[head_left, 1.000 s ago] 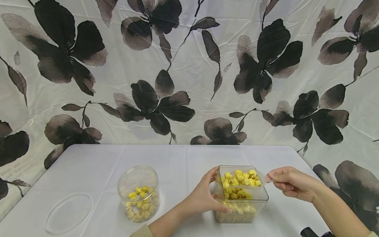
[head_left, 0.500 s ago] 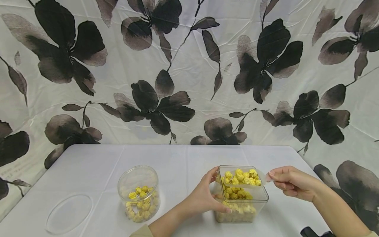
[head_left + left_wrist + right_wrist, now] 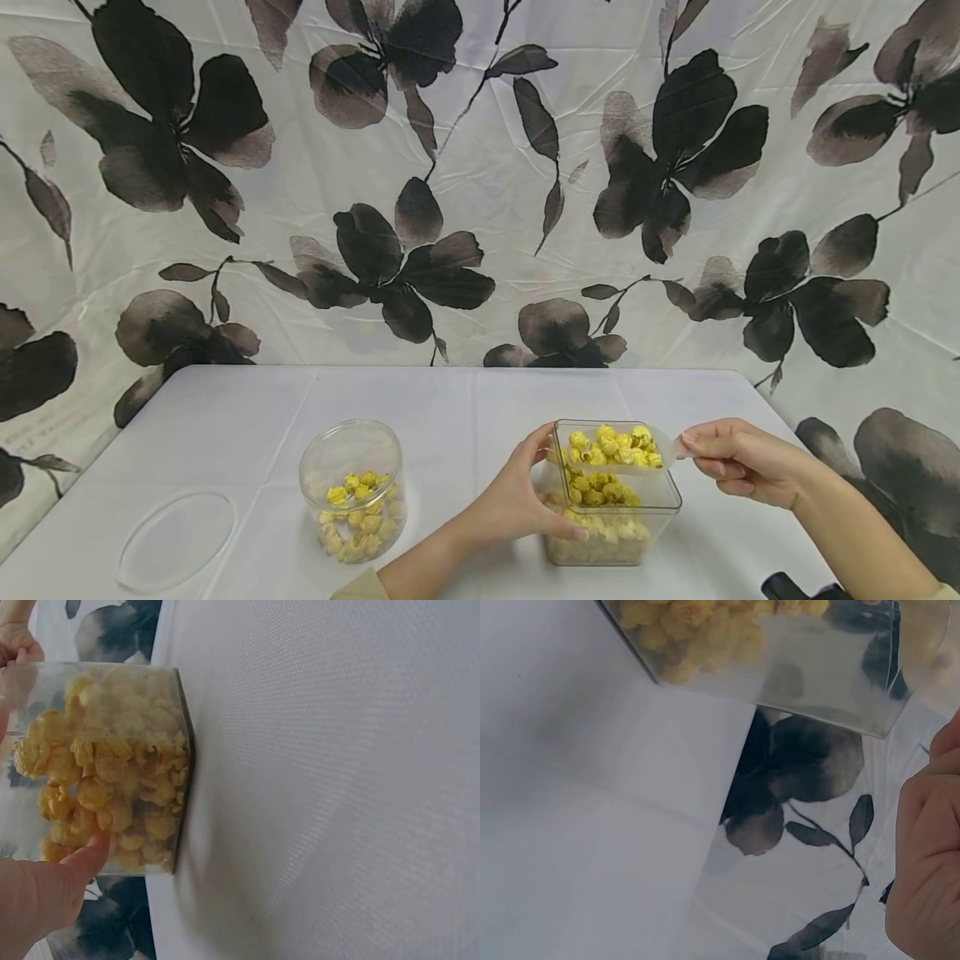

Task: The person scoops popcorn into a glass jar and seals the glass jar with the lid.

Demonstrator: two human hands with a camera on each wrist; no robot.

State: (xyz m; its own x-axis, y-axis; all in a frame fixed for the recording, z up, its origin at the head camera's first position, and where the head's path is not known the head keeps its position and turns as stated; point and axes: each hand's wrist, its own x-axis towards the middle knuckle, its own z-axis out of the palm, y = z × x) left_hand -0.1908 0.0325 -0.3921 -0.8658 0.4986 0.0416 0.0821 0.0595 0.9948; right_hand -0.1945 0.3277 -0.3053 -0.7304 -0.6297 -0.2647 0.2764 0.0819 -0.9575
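Observation:
A clear square container [image 3: 660, 523] partly filled with yellow popcorn [image 3: 600, 490] stands on the table at right of centre. My left hand [image 3: 504, 498] grips its left side, thumb across the front wall and fingers behind. In the left wrist view the thumb [image 3: 86, 859] lies against the container wall. My right hand [image 3: 746, 462] pinches the handle of a translucent scoop [image 3: 666, 450] at the right rim. The scoop's bowl holds popcorn and overlaps the container's opening. In the right wrist view only part of the right hand [image 3: 934, 855] shows at the edge.
A clear round jar [image 3: 351, 454] with some popcorn inside stands left of the container. A flat, clear round lid [image 3: 177, 542] lies on the white-covered table [image 3: 255, 417] at far left. A black object [image 3: 783, 587] shows at the bottom right. Behind hangs a floral cloth [image 3: 480, 167].
Almost nothing differs: both hands, the container and the loaded scoop keep their places. The whole head view has shifted very slightly.

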